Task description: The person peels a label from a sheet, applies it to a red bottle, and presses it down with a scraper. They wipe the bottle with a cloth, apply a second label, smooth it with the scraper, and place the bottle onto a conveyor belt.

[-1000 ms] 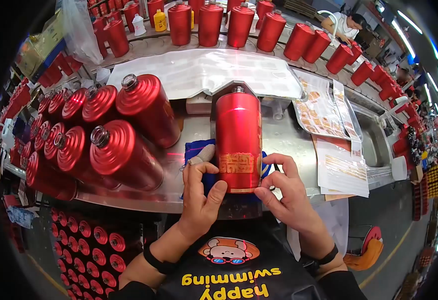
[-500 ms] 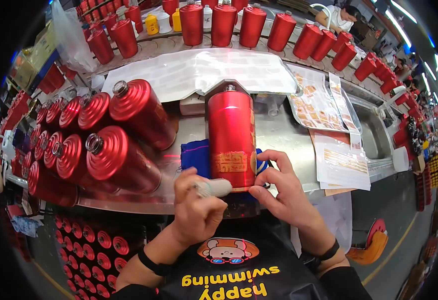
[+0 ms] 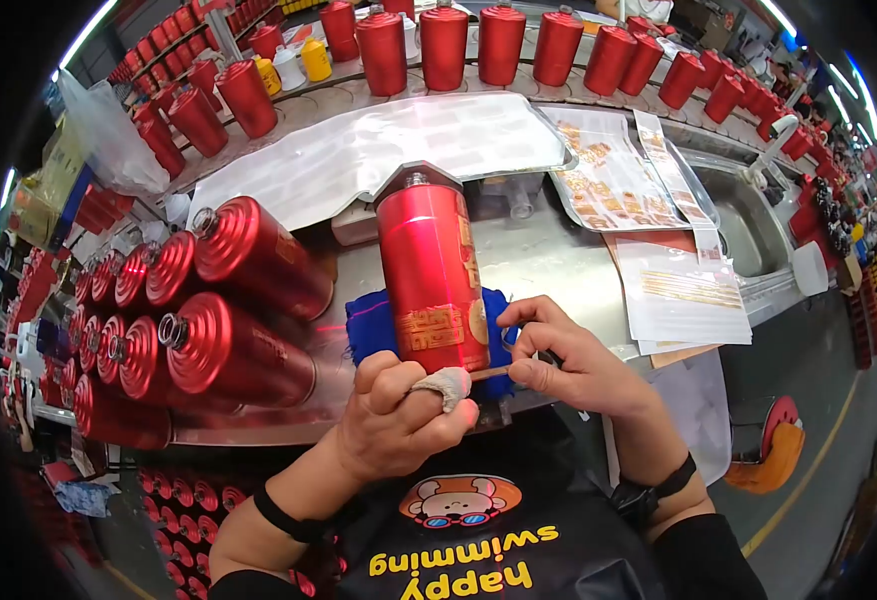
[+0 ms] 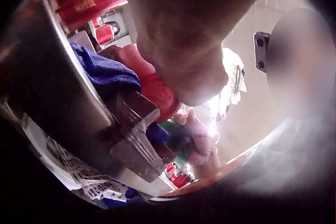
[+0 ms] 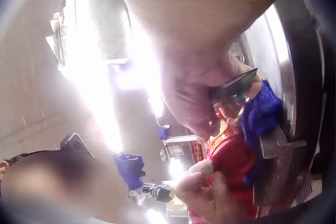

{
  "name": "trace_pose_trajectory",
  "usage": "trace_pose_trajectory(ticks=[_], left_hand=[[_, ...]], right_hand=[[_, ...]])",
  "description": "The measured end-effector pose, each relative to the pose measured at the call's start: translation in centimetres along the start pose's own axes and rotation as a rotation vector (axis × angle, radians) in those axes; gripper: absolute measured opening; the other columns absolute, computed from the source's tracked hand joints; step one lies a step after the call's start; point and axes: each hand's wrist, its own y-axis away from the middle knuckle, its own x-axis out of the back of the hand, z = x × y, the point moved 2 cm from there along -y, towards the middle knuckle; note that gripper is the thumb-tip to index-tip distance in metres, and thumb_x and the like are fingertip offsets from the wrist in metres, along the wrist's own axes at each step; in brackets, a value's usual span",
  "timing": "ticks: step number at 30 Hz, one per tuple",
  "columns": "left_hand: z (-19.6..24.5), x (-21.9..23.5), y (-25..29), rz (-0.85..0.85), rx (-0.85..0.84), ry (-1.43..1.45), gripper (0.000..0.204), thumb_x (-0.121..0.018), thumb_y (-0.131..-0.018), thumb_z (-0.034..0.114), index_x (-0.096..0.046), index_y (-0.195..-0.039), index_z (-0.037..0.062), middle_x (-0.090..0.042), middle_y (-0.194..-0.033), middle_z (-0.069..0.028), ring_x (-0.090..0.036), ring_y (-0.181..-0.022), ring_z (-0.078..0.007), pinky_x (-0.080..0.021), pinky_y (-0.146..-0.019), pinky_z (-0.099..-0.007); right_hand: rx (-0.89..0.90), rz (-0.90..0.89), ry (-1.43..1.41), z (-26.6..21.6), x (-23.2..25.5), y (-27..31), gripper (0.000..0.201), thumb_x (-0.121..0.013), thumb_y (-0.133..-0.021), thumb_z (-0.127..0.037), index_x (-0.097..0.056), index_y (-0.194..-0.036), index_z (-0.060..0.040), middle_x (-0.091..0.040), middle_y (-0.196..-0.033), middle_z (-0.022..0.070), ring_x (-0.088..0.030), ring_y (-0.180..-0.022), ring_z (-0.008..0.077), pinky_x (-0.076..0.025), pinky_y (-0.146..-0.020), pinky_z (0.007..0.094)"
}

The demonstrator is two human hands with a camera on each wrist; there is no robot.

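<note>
A red metallic bottle point(image 3: 423, 270) with gold patterns lies on a blue cloth point(image 3: 363, 322), its base facing me. My left hand point(image 3: 393, 412) is at the base with curled fingers. A whitish fabric cover point(image 3: 446, 384) on one of its fingers presses at the lower edge. From that spot a thin golden-brown strip point(image 3: 491, 373) runs to my right hand point(image 3: 573, 365), which pinches its end between thumb and finger. In the right wrist view, a dark green flat piece point(image 5: 236, 86) lies against the right hand.
Several red bottles point(image 3: 248, 350) stand close at the left. Patterned sticker sheets point(image 3: 618, 170) and a sheet of thin gold strips point(image 3: 673, 290) lie at the right, before a sink point(image 3: 753, 215). Behind, white sheeting point(image 3: 368, 150) covers the bench below a curved conveyor point(image 3: 308, 90).
My left hand has come from beside the bottle to its base, with the covered finger against the edge. The right hand has drawn outward with the strip, and the bottle lies more slanted in view.
</note>
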Motion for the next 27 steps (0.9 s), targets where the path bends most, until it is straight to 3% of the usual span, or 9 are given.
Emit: trace_pose_trajectory(ticks=[7, 11, 20, 23, 27], left_hand=[[0.0, -0.4, -1.0, -0.028, -0.049, -0.008, 0.027, -0.068, -0.070, 0.018, -0.059, -0.095, 0.0208, -0.058, -0.091, 0.0023, -0.049, -0.085, -0.0194, -0.042, -0.070, -0.0329], [-0.5, -1.1, 1.3, 0.126, 0.044, 0.130, 0.030, -0.070, -0.068, 0.012, -0.062, -0.097, 0.0153, -0.061, -0.090, -0.0041, -0.052, -0.077, -0.0226, -0.044, -0.058, -0.0325], [0.1, -0.9, -0.9, 0.021, -0.067, 0.020, 0.028, -0.070, -0.066, 0.011, -0.063, -0.093, 0.0161, -0.061, -0.093, -0.0033, -0.052, -0.077, -0.0224, -0.043, -0.061, -0.0331], [-0.1, -1.8, 1.5, 0.159, 0.100, 0.071, 0.030, -0.071, -0.064, 0.011, -0.063, -0.092, 0.0169, -0.062, -0.096, -0.0034, -0.052, -0.078, -0.0218, -0.043, -0.062, -0.0330], [0.2, -1.5, 1.0, 0.142, 0.042, 0.042, 0.029, -0.071, -0.064, 0.011, -0.064, -0.092, 0.0169, -0.060, -0.092, -0.0029, -0.051, -0.077, -0.0218, -0.043, -0.062, -0.0328]], right_hand=[[0.022, -0.002, 0.011, -0.3, 0.3, 0.3, 0.020, -0.065, -0.091, -0.021, -0.058, -0.086, -0.0035, -0.045, -0.116, 0.0112, -0.047, -0.106, 0.0198, -0.041, -0.089, 0.0311], [-0.036, 0.000, -0.028, -0.5, 0.7, 0.6, 0.018, -0.064, -0.091, -0.019, -0.059, -0.085, -0.0037, -0.047, -0.119, 0.0098, -0.046, -0.104, 0.0161, -0.037, -0.092, 0.0307], [-0.023, -0.001, -0.001, 0.3, 1.0, 0.8, 0.018, -0.063, -0.091, -0.019, -0.060, -0.085, -0.0036, -0.047, -0.118, 0.0094, -0.047, -0.101, 0.0148, -0.040, -0.088, 0.0294], [-0.032, 0.011, -0.014, 0.4, 1.2, 0.8, 0.019, -0.064, -0.091, -0.021, -0.060, -0.085, -0.0032, -0.048, -0.116, 0.0098, -0.048, -0.101, 0.0161, -0.041, -0.086, 0.0291], [-0.040, 0.008, -0.013, 0.6, 1.2, 0.8, 0.021, -0.066, -0.090, -0.022, -0.061, -0.086, -0.0017, -0.051, -0.114, 0.0115, -0.050, -0.101, 0.0190, -0.042, -0.085, 0.0298]])
